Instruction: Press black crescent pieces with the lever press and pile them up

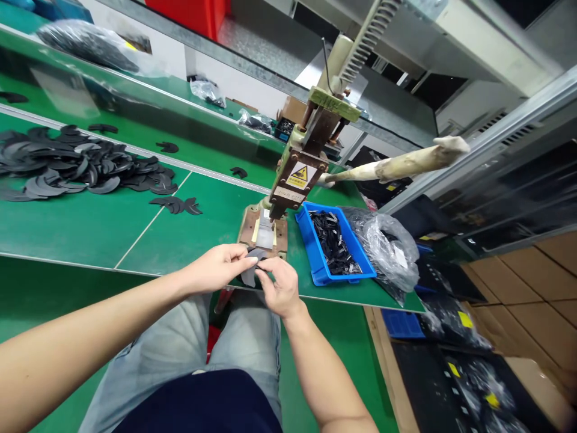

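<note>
My left hand (229, 264) is closed, thumb and fingers pinching a dark grey curved plastic piece (249, 276) just in front of the press base. My right hand (279, 282) is also closed in a pinch, its fingertips meeting the right side of that piece. Something small and dark shows at those fingertips, too hidden to name. Beyond both hands stands a hand-lever press (293, 174), its ram over a metal fixture (265, 231) on the brown base. To the right, a blue bin (315, 273) holds many small black plastic parts (333, 240).
A large heap of dark curved pieces (81, 162) covers the left of the green bench (189, 231), with several loose ones nearer the press. The press lever (396, 168) juts out to the right. A clear plastic bag (390, 246) lies beside the bin, near the bench's right end.
</note>
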Tool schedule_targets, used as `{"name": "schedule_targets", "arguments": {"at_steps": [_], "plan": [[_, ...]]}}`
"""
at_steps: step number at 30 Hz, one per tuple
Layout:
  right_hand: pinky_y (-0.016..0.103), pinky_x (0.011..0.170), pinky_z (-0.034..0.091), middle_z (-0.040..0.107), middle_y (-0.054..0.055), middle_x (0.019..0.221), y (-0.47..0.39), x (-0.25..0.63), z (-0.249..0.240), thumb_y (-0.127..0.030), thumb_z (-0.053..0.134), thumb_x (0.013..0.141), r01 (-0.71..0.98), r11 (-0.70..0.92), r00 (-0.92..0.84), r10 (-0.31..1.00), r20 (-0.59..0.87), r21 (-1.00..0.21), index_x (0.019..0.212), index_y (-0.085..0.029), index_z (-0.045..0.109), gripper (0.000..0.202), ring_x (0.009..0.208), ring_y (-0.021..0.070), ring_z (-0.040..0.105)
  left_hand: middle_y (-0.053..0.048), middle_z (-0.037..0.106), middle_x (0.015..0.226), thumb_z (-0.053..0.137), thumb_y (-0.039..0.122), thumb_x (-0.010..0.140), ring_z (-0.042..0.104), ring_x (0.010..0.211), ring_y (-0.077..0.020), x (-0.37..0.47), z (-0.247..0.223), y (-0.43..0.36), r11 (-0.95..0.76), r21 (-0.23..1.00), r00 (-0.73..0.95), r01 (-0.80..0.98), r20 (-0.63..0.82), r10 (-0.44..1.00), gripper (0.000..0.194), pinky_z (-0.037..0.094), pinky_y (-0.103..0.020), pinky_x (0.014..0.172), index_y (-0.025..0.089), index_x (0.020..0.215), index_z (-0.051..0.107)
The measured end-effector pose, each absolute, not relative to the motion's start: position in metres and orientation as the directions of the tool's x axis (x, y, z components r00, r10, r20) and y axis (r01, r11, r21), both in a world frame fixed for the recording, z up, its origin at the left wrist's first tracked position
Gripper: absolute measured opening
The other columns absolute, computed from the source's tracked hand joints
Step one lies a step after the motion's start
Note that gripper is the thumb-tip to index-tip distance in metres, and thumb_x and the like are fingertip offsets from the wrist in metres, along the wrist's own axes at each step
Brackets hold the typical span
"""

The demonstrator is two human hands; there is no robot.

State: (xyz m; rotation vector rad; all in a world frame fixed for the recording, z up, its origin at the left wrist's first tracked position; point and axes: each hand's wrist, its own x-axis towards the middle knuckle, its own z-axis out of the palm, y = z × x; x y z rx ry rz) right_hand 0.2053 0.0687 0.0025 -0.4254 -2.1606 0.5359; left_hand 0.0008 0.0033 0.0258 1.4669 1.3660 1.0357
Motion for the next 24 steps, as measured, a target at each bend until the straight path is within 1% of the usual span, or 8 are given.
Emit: {"name": "schedule_targets", "arguments": {"at_steps": [4,7,9,11,13,18,21,24], "plan": [[0.035,0.077,0.059,0.078,0.006,0.094,0.066,0.211,0.003,-0.020,0.064,0.098,0.114,0.855,-0.568,0.474,0.673,-0.506,0.108,-0.022,0.070,0.011,0.084,0.0178,0.071,0.006,0.040,0.067,0.064,0.060,0.095,0.038,0.062,-0.0110,0.002,0.023,0.005,-0.013,0.984,0.048,0.178,0.004,0.999,0.050,0.030,-0.024,0.057,0.020,0.070,0.047],[0.035,0.081,0.061,0.079,0.007,0.099,0.067,0.219,0.009,-0.021,0.065,0.098,0.101,0.838,-0.552,0.495,0.671,-0.536,0.111,-0.022,0.071,0.014,0.089,0.0176,0.073,0.002,0.059,0.084,0.077,0.055,0.089,0.054,0.074,-0.0135,0.005,0.024,0.002,-0.017,0.998,-0.021,0.067,0.019,1.000,0.040,0.044,-0.024,0.066,0.020,0.093,0.058],[0.034,0.085,0.061,0.079,0.007,0.101,0.068,0.225,0.016,-0.024,0.066,0.098,0.065,0.816,-0.573,0.502,0.648,-0.575,0.112,-0.022,0.072,0.015,0.092,0.0173,0.074,-0.002,0.068,0.095,0.076,0.055,0.091,0.062,0.079,-0.0158,0.008,0.023,-0.002,0.053,0.996,0.088,-0.065,-0.048,0.995,0.044,0.050,-0.027,0.070,0.021,0.114,0.061],[0.033,0.088,0.061,0.080,0.007,0.101,0.068,0.232,0.024,-0.028,0.068,0.098,0.034,0.772,-0.616,0.516,0.595,-0.634,0.110,-0.020,0.074,0.015,0.093,0.0167,0.074,-0.004,0.071,0.090,0.070,0.056,0.095,0.064,0.071,-0.0162,0.009,0.018,-0.006,0.162,0.978,0.267,-0.131,-0.122,0.956,0.048,0.052,-0.028,0.066,0.019,0.125,0.063],[0.031,0.089,0.060,0.080,0.007,0.101,0.066,0.238,0.034,-0.033,0.069,0.098,0.029,0.691,-0.655,0.559,0.508,-0.723,0.107,-0.020,0.075,0.018,0.093,0.0158,0.073,-0.004,0.071,0.082,0.069,0.056,0.097,0.064,0.065,-0.0168,0.008,0.014,-0.008,0.202,0.974,0.340,-0.107,-0.155,0.927,0.049,0.052,-0.029,0.062,0.017,0.127,0.066],[0.027,0.087,0.055,0.079,0.004,0.103,0.065,0.250,0.056,-0.031,0.065,0.098,0.126,0.457,-0.657,0.704,0.271,-0.881,0.107,-0.020,0.077,0.019,0.091,0.0136,0.071,-0.005,0.074,0.084,0.073,0.055,0.094,0.068,0.073,-0.0199,0.009,0.007,-0.004,0.091,0.996,0.254,0.013,-0.092,0.963,0.039,0.057,-0.031,0.069,0.018,0.108,0.072],[0.024,0.075,0.051,0.077,0.001,0.094,0.079,0.257,0.067,-0.024,0.062,0.096,0.277,0.386,-0.624,0.768,0.141,-0.880,0.104,-0.020,0.077,0.018,0.080,0.0116,0.066,-0.005,0.075,0.088,0.066,0.057,0.098,0.070,0.078,-0.0209,0.010,-0.007,-0.002,0.063,0.990,0.247,0.123,-0.092,0.965,0.040,0.059,-0.031,0.074,0.020,0.111,0.072],[0.022,0.070,0.050,0.078,-0.001,0.091,0.111,0.264,0.077,-0.019,0.060,0.095,0.465,0.439,-0.591,0.800,0.100,-0.768,0.103,-0.020,0.077,0.019,0.074,0.0099,0.065,-0.004,0.074,0.086,0.062,0.056,0.101,0.069,0.077,-0.0190,0.008,-0.028,-0.002,-0.015,0.955,0.195,0.297,-0.045,0.980,0.037,0.057,-0.028,0.073,0.022,0.108,0.073]]}}
